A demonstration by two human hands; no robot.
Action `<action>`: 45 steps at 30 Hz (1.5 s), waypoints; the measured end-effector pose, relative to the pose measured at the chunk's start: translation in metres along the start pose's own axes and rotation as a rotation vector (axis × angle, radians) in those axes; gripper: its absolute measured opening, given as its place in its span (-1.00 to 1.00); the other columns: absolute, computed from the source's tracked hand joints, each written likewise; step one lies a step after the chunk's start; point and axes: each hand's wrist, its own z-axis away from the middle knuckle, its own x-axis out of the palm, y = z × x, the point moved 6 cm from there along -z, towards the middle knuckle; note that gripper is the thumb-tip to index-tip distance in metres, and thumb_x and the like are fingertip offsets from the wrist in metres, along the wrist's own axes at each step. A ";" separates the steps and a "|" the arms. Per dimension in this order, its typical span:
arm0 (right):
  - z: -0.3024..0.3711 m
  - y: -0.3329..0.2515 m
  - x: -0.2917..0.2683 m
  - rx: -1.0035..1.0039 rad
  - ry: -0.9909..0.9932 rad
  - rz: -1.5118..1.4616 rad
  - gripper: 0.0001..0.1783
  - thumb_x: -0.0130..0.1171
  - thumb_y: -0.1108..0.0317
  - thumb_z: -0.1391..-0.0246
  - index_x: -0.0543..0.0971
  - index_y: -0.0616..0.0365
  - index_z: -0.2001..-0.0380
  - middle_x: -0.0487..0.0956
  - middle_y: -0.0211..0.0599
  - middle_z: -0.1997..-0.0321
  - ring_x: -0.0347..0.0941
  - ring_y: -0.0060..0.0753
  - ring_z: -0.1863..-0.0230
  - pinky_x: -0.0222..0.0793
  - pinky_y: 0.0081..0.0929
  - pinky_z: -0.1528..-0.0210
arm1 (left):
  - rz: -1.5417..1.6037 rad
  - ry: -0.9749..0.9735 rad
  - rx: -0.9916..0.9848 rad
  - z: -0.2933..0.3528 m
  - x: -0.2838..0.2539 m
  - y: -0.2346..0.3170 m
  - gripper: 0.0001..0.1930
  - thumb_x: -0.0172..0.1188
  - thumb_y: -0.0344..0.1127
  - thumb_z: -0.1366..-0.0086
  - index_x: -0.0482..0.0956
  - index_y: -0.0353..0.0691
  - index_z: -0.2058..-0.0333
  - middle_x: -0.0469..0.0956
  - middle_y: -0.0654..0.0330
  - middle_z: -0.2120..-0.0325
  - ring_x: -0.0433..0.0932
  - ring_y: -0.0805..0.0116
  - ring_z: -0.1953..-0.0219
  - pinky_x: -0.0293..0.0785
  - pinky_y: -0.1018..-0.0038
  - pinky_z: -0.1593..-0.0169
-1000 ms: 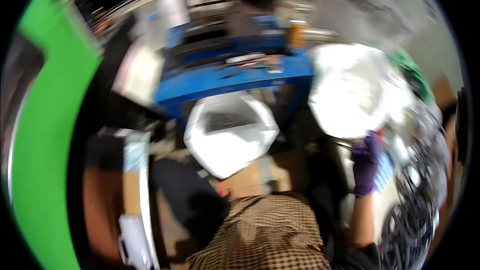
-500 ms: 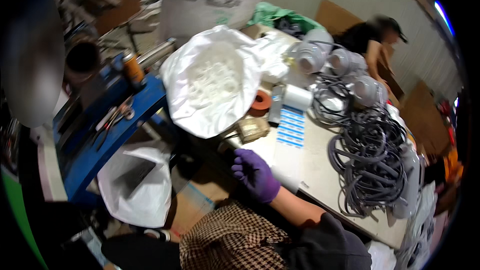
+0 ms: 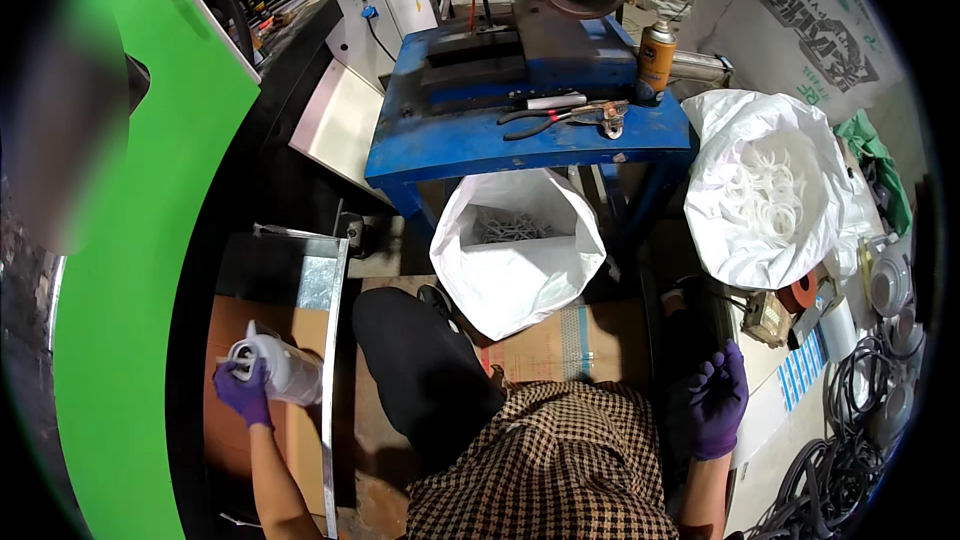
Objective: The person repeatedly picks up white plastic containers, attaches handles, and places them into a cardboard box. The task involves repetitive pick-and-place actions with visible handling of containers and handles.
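Observation:
Purple gloves cover both my hands. My left hand (image 3: 243, 392) has its fingers closed round the mouth end of a translucent plastic jar (image 3: 294, 372), which lies tilted on its side over a cardboard-lined, metal-edged chute or tray (image 3: 333, 370). The jar's far end points right, toward the metal edge. On the other side of my body, my right hand (image 3: 718, 400) is raised with loosely curled fingers and holds nothing visible. It is beside the white worktable (image 3: 755, 430), just below a small tape-wrapped block (image 3: 766, 318).
A white sack (image 3: 520, 285) with small pale pieces stands ahead, below a blue bench (image 3: 450, 155) bearing pliers (image 3: 560, 118) and a spray can (image 3: 655, 65). Another sack (image 3: 705, 210) holds white rings. Dark grey tubing (image 3: 800, 490) and clear jars (image 3: 888, 285) crowd the right table.
My view has swung left, away from the right table. My left hand has come into view, gripping the jar. The right hand stays raised, with its fingers loosely curled.

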 end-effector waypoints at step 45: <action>-0.024 0.164 0.148 -0.752 -0.781 1.953 -0.64 0.42 0.21 0.12 0.57 -0.05 0.22 0.61 -0.27 0.21 0.61 -0.07 0.33 0.50 -0.16 0.36 | 0.928 -0.346 1.033 0.124 0.055 0.542 -0.52 0.33 -0.10 -0.13 0.62 -0.08 -0.03 0.50 0.25 -0.13 0.42 0.15 -0.23 0.18 0.00 -0.37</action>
